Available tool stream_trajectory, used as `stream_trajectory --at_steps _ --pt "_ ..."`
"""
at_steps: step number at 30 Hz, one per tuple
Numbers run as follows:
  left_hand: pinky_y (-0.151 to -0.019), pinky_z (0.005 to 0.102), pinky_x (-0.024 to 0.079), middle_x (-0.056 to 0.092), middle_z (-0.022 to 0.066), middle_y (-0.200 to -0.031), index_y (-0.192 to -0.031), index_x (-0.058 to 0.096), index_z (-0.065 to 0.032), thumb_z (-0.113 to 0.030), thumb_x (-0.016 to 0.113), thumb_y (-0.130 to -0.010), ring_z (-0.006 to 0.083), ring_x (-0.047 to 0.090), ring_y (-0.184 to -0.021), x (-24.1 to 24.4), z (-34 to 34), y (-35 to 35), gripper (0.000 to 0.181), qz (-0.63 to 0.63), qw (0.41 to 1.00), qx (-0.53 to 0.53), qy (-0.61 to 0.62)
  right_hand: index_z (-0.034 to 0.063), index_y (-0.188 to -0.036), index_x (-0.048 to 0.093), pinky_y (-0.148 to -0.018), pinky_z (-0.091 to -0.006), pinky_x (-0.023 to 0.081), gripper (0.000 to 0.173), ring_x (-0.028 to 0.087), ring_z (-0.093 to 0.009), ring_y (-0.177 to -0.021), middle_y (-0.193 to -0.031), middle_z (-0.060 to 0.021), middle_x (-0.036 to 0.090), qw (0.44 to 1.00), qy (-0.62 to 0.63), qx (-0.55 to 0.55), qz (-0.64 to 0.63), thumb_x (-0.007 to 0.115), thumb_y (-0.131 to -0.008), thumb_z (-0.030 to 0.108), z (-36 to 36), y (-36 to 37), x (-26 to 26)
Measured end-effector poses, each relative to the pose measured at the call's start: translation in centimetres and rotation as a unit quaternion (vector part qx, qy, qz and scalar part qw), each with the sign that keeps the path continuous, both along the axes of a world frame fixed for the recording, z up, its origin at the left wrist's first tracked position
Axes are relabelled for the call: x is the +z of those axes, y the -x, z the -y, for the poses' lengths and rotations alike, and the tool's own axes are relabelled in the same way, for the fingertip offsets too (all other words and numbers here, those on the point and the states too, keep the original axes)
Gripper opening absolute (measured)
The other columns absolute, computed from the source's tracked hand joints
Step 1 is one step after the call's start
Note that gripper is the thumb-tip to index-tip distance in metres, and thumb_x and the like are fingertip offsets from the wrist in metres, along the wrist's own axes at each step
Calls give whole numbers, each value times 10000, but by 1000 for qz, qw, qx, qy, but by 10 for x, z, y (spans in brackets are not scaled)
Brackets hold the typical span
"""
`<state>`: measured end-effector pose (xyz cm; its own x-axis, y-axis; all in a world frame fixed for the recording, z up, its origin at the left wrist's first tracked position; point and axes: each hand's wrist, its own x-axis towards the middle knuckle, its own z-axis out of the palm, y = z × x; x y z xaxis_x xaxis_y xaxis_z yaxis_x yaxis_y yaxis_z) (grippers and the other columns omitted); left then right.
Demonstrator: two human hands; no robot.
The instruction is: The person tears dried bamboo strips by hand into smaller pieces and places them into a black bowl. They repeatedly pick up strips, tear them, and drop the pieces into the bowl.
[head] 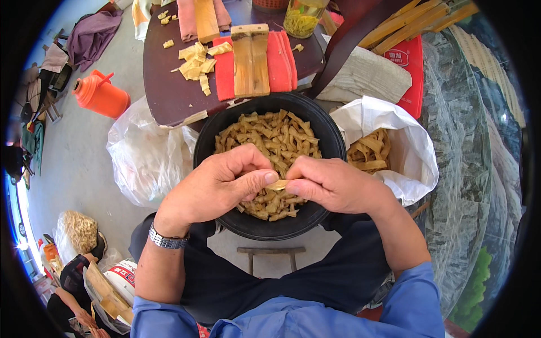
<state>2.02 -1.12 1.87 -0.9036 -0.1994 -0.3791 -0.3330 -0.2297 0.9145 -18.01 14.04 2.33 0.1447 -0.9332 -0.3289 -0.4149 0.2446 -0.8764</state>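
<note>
A short tan strip, which looks like tofu skin, is pinched between both hands. My left hand, with a metal-band watch on its wrist, grips one end between thumb and curled fingers. At the other end, my right hand pinches with thumb and forefinger. Both hands are over a round black tub, in front of my lap. Inside lie many small knotted strips of the same tan colour; the hands hide part of them. Right of the tub, a white woven sack holds loose, unknotted strips.
A dark table beyond the tub carries a wooden block on red cloth, flat yellowish pieces and a glass jar. Left are a plastic bag and an orange thermos. Another person's arm shows lower left.
</note>
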Motion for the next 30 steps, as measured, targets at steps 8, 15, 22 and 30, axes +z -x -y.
stream_trajectory --at_steps 8,15,22,30 --pt "-685 202 448 588 -31 -883 -1058 633 -42 -157 647 -1000 47 531 -741 -1 39 29 130 -54 980 170 87 36 -1069 587 -604 -267 486 186 592 -97 -643 -766 -32 613 982 37 -183 13 619 -1004 207 44 20 11" --pt "-746 230 480 636 -20 -904 -1077 659 -41 -204 680 -977 68 579 -797 -6 76 68 192 -97 938 315 111 46 -1186 639 -652 -272 521 287 642 -121 -747 -962 -73 706 940 180 -289 -32 695 -953 205 93 45 -13" --pt "-757 230 482 649 -19 -894 -1053 674 -40 -182 672 -972 71 575 -798 -14 92 81 163 -64 924 332 179 44 -1085 715 -598 -231 456 196 540 -46 -669 -815 14 655 914 262 -306 -57 724 -938 174 114 50 -35" --pt "-666 272 488 638 39 -745 -966 648 -4 -174 648 -943 102 590 -696 -30 85 84 172 78 863 250 432 -24 -806 623 -564 -366 457 372 513 -196 -539 -620 -166 567 940 93 -273 -184 712 -924 318 116 55 -41"
